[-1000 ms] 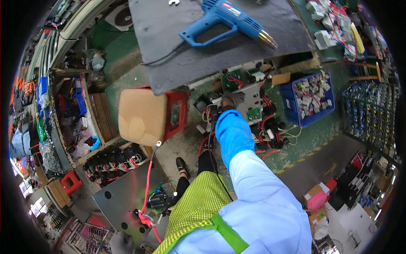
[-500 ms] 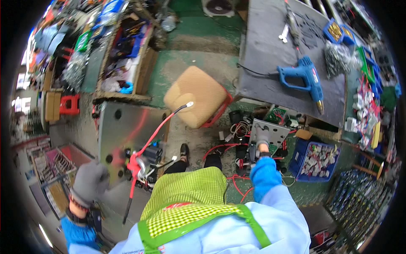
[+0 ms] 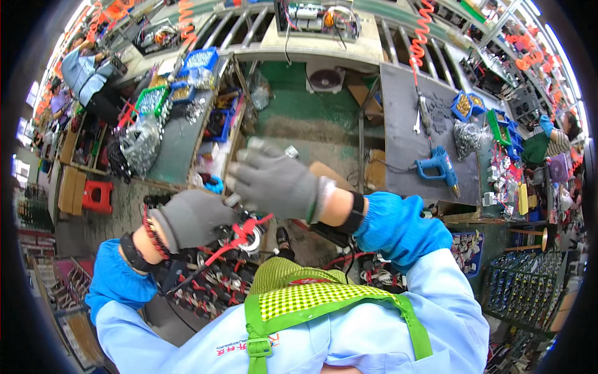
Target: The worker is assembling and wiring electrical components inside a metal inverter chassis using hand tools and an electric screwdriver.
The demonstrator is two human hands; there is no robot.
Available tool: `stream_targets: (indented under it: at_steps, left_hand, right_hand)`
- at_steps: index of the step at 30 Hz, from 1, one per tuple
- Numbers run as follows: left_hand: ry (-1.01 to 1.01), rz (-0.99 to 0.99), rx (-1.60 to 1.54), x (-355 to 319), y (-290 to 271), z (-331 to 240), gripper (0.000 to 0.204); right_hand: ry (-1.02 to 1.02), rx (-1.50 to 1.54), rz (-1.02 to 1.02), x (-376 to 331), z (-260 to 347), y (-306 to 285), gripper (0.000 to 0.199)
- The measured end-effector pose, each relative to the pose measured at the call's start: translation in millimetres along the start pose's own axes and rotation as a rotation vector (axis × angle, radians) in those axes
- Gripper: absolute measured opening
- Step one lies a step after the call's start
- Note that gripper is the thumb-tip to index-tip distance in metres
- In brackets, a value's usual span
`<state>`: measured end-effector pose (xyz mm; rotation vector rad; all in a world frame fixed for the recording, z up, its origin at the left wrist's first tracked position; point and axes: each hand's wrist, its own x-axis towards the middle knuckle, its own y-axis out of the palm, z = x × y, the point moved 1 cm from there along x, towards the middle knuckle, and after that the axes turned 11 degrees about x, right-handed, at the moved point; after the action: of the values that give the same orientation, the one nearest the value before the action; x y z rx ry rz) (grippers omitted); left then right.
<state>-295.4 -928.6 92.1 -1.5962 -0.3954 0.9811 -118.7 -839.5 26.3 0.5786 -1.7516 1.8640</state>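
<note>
Green floor (image 3: 293,106) open between left table (image 3: 169,148) and right table (image 3: 400,118); blue heat gun (image 3: 445,163) near right table's front edge. Right hand (image 3: 274,182) open, fingers outstretched. Left hand (image 3: 194,218) just beside, curled; can't tell if gripping. Red cable (image 3: 241,231) at left hand's fingers, well clear of right table's edge.

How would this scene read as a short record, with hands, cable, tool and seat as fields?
Left hand: gray-gloved hand, fingers close to the red cable; grip unclear
Right hand: gray-gloved hand, fingers pointing left, blurred; underside hidden
Cable: red cable, just below both hands in view
Tool: blue heat gun, lying on the dark bench at right
Seat: red stool, on the floor at left
</note>
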Motion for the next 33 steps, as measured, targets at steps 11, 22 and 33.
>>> stream_targets:
  at_steps: [11,22,33]
  left_hand:
    - [-0.262,-1.014,-0.277,-125,-46,103,0.024]
    - [-0.064,-1.521,-2.524,-127,197,182,0.032]
    - [0.740,-0.559,-2.927,118,76,197,0.110]
  right_hand:
    - [0.001,-0.105,0.033,121,-104,-42,0.015]
    - [-0.194,-0.563,-0.079,245,-168,-130,0.016]
    - [-0.214,-0.335,-0.359,245,-254,-133,0.021]
